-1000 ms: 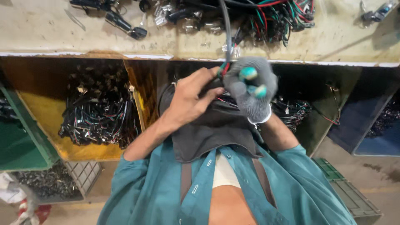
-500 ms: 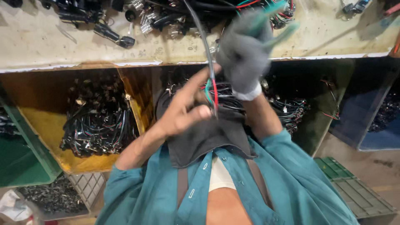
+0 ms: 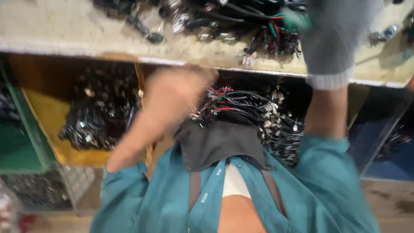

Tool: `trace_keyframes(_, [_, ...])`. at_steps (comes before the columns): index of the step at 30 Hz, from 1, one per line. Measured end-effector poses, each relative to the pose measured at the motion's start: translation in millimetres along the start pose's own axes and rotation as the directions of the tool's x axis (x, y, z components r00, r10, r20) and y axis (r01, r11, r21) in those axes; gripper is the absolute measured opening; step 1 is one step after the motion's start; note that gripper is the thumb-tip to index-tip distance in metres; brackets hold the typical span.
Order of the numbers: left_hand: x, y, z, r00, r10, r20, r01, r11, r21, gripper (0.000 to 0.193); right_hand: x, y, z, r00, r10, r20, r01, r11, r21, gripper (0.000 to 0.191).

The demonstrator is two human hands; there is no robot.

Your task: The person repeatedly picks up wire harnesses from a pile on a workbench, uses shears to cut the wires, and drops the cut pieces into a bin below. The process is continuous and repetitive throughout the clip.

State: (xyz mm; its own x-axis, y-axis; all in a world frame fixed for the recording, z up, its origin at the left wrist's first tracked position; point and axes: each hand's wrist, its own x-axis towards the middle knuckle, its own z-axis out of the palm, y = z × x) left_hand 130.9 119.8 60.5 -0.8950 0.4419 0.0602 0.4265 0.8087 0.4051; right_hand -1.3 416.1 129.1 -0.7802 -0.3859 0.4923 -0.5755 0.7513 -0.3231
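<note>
left hand bare, blurred, grip unreadable | right hand gloved, raised over benchtop wire harnesses, grip unclear | yellow bin below-left

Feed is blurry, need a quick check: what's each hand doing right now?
Left hand: bare, motion-blurred, nothing visibly held; open or closed cannot be told.
Right hand: in a grey knit glove, over the black wire bundles; grip cannot be told.

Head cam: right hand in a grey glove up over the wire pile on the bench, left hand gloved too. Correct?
Not quite. The head view shows the left hand bare, blurred, below the bench edge. The right hand does wear a grey glove, up over the wire pile.
</note>
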Motion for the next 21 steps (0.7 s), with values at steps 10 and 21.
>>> trace_keyframes(10, [-2,-102,-32,0.937,0.020,-0.349,0.064,0.972,0.227,0.040,-128,-39,59,0.951,0.300,0.081,-0.287,0.948,-0.138,0.039])
trace_keyframes(21, [22,17,35,0.967,-0.202,0.154,0.161,0.018,-0.987,0.036,-89,-11,31,0.894,0.049,0.446,-0.058,0.998,0.007,0.058])
